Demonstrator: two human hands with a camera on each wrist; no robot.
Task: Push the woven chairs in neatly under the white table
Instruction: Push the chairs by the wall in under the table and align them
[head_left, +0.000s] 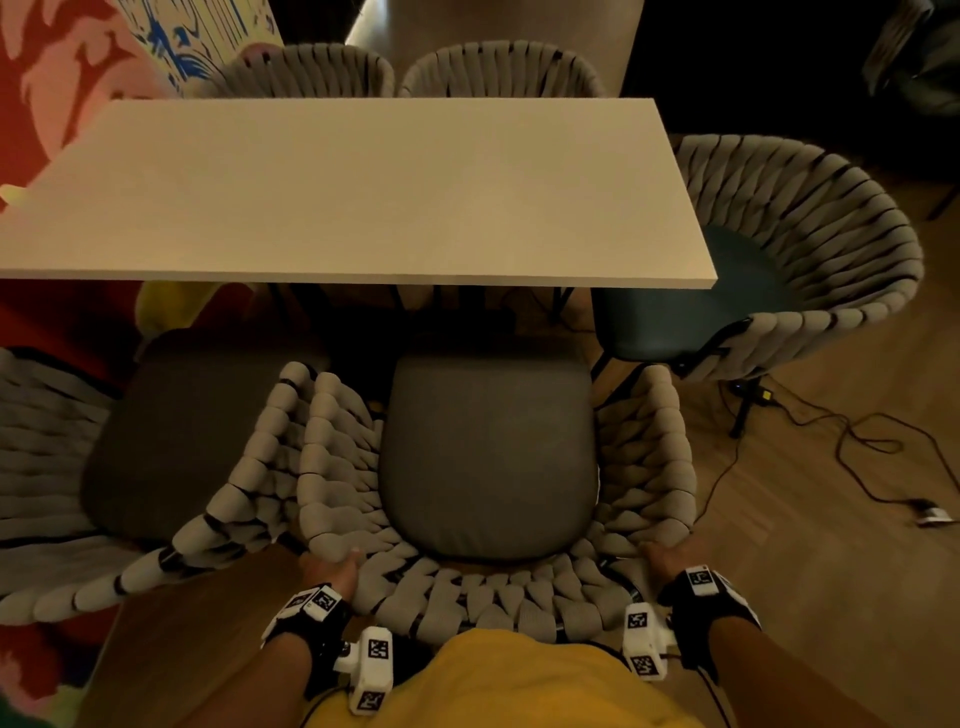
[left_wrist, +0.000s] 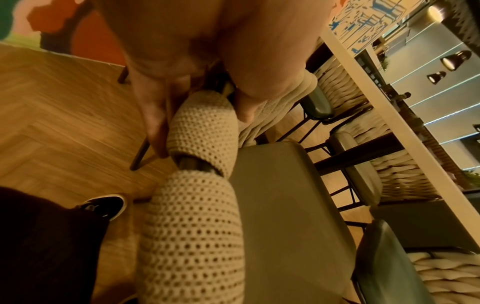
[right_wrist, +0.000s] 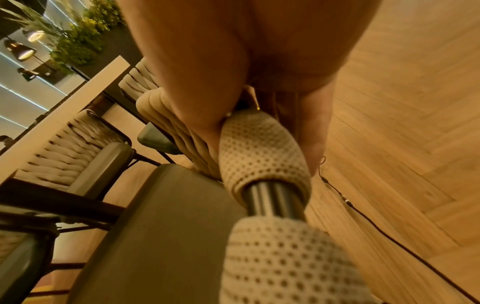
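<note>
A woven chair (head_left: 488, 457) with a grey seat cushion stands right in front of me, its seat front at the near edge of the white table (head_left: 363, 192). My left hand (head_left: 335, 566) grips the left rear of its woven back rim (left_wrist: 205, 127), thumb inside and fingers outside. My right hand (head_left: 667, 558) grips the right rear of the same rim (right_wrist: 262, 148). A second woven chair (head_left: 171, 441) stands close on the left, pulled out and angled. A third chair (head_left: 800, 249) with a dark seat sits at the table's right end.
Two more woven chairs (head_left: 498, 70) stand at the table's far side. A black cable (head_left: 852, 441) and a small white device (head_left: 935, 516) lie on the wooden floor to the right. A colourful patterned wall (head_left: 67, 67) runs along the left. My shoe (left_wrist: 103, 205) is on the floor.
</note>
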